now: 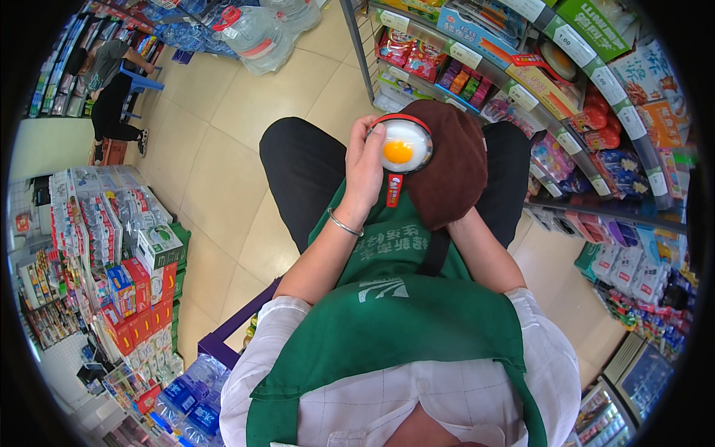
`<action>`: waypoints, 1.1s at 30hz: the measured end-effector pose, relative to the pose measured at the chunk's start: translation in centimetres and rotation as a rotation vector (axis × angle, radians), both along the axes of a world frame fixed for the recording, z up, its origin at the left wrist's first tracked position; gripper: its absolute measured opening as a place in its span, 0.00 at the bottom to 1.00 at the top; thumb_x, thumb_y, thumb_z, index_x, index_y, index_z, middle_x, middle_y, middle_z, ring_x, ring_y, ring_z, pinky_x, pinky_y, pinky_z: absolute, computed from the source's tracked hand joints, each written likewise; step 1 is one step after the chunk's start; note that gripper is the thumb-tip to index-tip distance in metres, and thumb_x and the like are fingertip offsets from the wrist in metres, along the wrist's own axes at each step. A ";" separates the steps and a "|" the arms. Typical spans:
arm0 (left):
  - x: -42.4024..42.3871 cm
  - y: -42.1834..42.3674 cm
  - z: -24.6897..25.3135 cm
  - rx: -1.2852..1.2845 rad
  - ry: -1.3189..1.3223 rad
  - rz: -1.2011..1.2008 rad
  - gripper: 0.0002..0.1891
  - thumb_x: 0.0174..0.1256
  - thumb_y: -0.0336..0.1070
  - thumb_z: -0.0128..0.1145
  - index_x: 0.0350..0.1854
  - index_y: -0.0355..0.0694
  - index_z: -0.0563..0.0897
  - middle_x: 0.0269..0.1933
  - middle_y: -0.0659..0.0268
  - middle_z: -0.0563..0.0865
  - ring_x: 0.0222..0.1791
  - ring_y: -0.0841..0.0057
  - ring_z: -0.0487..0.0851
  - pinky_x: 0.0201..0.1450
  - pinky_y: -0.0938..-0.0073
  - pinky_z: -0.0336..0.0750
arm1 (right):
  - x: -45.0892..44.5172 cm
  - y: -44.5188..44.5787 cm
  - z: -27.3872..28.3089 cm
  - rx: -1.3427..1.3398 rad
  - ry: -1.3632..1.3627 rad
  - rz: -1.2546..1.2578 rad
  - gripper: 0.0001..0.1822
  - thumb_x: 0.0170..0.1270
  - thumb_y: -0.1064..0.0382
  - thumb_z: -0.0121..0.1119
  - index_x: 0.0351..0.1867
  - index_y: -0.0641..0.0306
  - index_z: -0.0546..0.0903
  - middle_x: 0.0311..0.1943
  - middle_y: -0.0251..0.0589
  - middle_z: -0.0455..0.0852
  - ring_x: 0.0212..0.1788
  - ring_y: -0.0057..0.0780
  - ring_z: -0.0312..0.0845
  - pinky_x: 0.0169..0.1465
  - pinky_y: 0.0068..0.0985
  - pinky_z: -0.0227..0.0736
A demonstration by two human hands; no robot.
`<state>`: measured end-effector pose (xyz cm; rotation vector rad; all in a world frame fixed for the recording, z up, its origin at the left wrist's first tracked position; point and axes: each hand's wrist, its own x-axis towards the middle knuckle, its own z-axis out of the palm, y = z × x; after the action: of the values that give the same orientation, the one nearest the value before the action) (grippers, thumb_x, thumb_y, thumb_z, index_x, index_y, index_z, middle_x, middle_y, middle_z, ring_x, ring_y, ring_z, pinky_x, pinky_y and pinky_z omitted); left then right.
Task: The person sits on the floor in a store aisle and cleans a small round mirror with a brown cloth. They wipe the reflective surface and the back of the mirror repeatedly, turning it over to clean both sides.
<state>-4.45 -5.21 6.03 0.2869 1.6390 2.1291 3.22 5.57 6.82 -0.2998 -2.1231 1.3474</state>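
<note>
My left hand (366,153) grips a small round pan-shaped item by its edge. The item (403,146) has a red-and-black rim, a clear front showing a fried-egg shape, and a red tab hanging below. A dark brown cloth (447,162) covers my right hand, so its fingers are hidden; only the wrist and forearm show. The cloth lies against the right side of the egg item. Both hands are above my lap, over the green apron (402,318).
Curved-looking shelves (525,95) with packaged sweets and price tags stand at front right. Large water bottles (257,39) are on the tiled floor ahead. Stacked cartons (139,285) stand at left. A person (109,89) bends near a blue stool (139,82) at far left.
</note>
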 end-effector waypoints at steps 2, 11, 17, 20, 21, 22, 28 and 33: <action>0.0 0.0 0.1 -0.003 -0.003 -0.006 0.14 0.70 0.40 0.43 0.49 0.35 0.71 0.43 0.66 0.77 0.46 0.82 0.72 0.54 0.81 0.64 | -0.1 -0.1 -2.1 -0.151 0.039 0.007 0.24 0.45 0.69 0.66 0.48 0.61 0.75 0.42 0.41 0.79 0.46 0.35 0.75 0.51 0.26 0.68; 0.0 -0.3 -0.3 -0.102 0.057 -0.045 0.15 0.70 0.40 0.44 0.50 0.34 0.69 0.45 0.63 0.76 0.47 0.81 0.72 0.53 0.79 0.66 | 0.1 0.4 2.3 0.181 -0.044 -0.034 0.22 0.48 0.69 0.64 0.47 0.60 0.75 0.42 0.43 0.80 0.45 0.36 0.76 0.50 0.27 0.69; -0.1 -0.4 -0.2 -0.100 0.052 -0.080 0.15 0.69 0.39 0.43 0.51 0.34 0.68 0.45 0.63 0.76 0.47 0.81 0.72 0.53 0.79 0.66 | 0.3 0.3 0.9 0.083 -0.036 0.009 0.24 0.50 0.69 0.64 0.51 0.61 0.73 0.45 0.43 0.79 0.48 0.34 0.75 0.53 0.26 0.69; -0.2 -0.5 -0.1 -0.083 0.001 -0.087 0.15 0.68 0.37 0.44 0.52 0.34 0.67 0.46 0.63 0.75 0.47 0.80 0.72 0.54 0.79 0.66 | 0.5 0.3 -1.3 -0.145 -0.047 0.070 0.26 0.53 0.69 0.63 0.55 0.62 0.70 0.49 0.43 0.76 0.52 0.32 0.73 0.57 0.25 0.67; -0.2 -0.5 -0.2 -0.073 -0.002 -0.090 0.15 0.67 0.37 0.44 0.52 0.34 0.67 0.46 0.63 0.75 0.48 0.80 0.72 0.54 0.79 0.66 | 0.5 0.3 -1.8 -0.195 -0.051 0.092 0.26 0.54 0.69 0.62 0.56 0.62 0.69 0.50 0.43 0.76 0.53 0.31 0.72 0.58 0.25 0.66; -0.3 -0.6 -0.5 -0.063 -0.004 -0.094 0.15 0.67 0.36 0.44 0.52 0.34 0.67 0.47 0.63 0.75 0.48 0.80 0.72 0.54 0.79 0.66 | 0.5 0.4 -2.2 -0.245 -0.055 0.113 0.26 0.56 0.70 0.61 0.57 0.63 0.68 0.51 0.43 0.75 0.54 0.31 0.71 0.59 0.25 0.66; -0.4 -0.5 -0.2 -0.051 -0.030 -0.125 0.16 0.66 0.35 0.46 0.53 0.33 0.67 0.49 0.61 0.75 0.50 0.80 0.72 0.55 0.79 0.66 | 0.6 0.6 -4.6 -0.601 0.038 0.242 0.24 0.64 0.66 0.55 0.60 0.63 0.66 0.56 0.43 0.72 0.57 0.31 0.69 0.62 0.25 0.64; -0.2 -0.2 0.3 -0.017 -0.116 -0.118 0.18 0.67 0.34 0.51 0.56 0.34 0.66 0.49 0.61 0.77 0.47 0.78 0.77 0.50 0.80 0.72 | -0.6 1.8 -4.3 -0.618 0.050 0.229 0.24 0.64 0.65 0.54 0.61 0.63 0.65 0.57 0.43 0.71 0.58 0.31 0.68 0.62 0.26 0.63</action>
<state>-4.63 -5.41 6.34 0.2442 1.5352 2.0052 2.64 7.36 2.55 -0.2648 -1.6878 2.1088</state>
